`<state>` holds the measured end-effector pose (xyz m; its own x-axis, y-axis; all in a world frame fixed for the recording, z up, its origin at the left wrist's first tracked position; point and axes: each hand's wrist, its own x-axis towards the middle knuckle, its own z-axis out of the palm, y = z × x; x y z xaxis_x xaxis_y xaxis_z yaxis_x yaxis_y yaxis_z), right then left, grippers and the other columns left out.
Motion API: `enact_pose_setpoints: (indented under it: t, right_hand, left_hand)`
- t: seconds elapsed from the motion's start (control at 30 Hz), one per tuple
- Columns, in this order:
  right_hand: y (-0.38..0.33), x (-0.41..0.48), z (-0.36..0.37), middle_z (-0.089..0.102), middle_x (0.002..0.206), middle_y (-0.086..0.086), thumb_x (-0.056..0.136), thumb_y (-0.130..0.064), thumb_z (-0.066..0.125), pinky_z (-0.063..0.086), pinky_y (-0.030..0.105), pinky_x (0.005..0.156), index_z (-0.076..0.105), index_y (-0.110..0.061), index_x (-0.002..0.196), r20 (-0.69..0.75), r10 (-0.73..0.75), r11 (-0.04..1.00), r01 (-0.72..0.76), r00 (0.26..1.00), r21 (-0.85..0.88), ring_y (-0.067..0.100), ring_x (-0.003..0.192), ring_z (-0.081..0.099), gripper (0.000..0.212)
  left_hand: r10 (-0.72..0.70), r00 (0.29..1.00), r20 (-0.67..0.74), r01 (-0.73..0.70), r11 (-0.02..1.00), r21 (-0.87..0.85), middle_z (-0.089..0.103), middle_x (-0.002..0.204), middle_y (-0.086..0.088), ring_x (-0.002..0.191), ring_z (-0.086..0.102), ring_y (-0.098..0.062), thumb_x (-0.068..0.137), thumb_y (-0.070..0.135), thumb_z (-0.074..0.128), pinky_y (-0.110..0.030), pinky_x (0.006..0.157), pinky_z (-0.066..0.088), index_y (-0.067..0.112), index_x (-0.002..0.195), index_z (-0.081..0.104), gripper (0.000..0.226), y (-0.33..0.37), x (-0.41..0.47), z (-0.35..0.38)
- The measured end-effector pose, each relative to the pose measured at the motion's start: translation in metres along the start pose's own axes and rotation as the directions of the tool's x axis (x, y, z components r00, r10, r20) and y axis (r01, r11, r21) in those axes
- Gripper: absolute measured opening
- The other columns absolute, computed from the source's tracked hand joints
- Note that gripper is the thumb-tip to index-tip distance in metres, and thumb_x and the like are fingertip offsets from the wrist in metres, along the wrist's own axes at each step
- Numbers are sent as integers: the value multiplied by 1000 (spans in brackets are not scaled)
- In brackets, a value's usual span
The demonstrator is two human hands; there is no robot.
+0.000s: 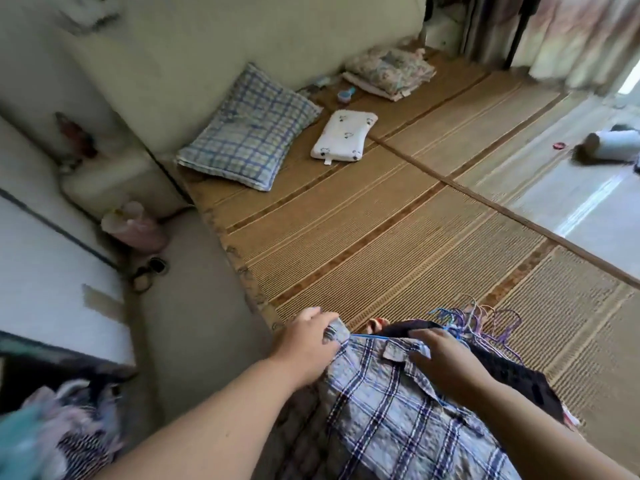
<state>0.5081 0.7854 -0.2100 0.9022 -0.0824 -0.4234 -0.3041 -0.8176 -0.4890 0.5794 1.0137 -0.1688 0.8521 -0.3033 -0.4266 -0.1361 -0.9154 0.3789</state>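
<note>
A blue and white plaid shirt (pixel 391 417) lies spread at the near edge of a woven straw bed mat (pixel 381 237). A thin blue hanger (pixel 377 337) shows at its collar. My left hand (pixel 304 344) pinches the shirt's shoulder corner. My right hand (pixel 446 358) grips the fabric at the collar. A dark garment (pixel 516 375) lies under the shirt on the right. Several blue and purple wire hangers (pixel 485 323) are bunched just beyond my right hand.
A plaid pillow (pixel 249 129) and a small white pillow (pixel 343 136) lie at the head of the mat. Folded floral bedding (pixel 391 71) sits by the wall. Left of the bed is a grey floor strip with a pink bag (pixel 135 226). More clothes (pixel 62 434) lie bottom left.
</note>
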Motion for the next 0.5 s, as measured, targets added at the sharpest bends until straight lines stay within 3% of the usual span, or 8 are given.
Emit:
enact_pose_setpoints:
  t: [0.13,0.23,0.33,0.5]
  right_hand:
    - [-110,6,-10,50,131,-2,92,-39,54,43,26,93,47,-31,134,-45,-294,955,292,955,-53,15,113,54,44]
    - [-202,-6,-7,50,133,-2,90,-40,55,43,26,93,46,-34,135,-53,-484,874,481,873,-64,16,114,53,46]
    - [-295,-30,4,47,135,-2,89,-42,55,44,29,97,44,-36,135,-36,-648,761,645,760,-70,17,118,51,47]
    - [-431,-87,31,42,140,-8,87,-46,56,41,32,103,41,-38,136,-38,-857,514,852,513,-101,15,124,46,52]
  left_hand:
    - [-26,979,-204,40,997,65,29,153,5,139,29,-17,85,44,53,-46,113,21,42,137,40,53,-33,-57,-67]
    - [-85,915,-395,121,990,67,32,152,5,137,31,-18,85,48,51,-43,111,26,42,136,41,53,-64,-109,-117]
    - [-130,833,-538,202,976,77,31,151,6,138,28,-16,86,48,52,-43,112,24,41,136,42,52,-99,-169,-161]
    - [-196,671,-715,391,913,117,31,150,7,138,26,-14,84,51,52,-41,112,25,41,139,36,57,-166,-289,-213]
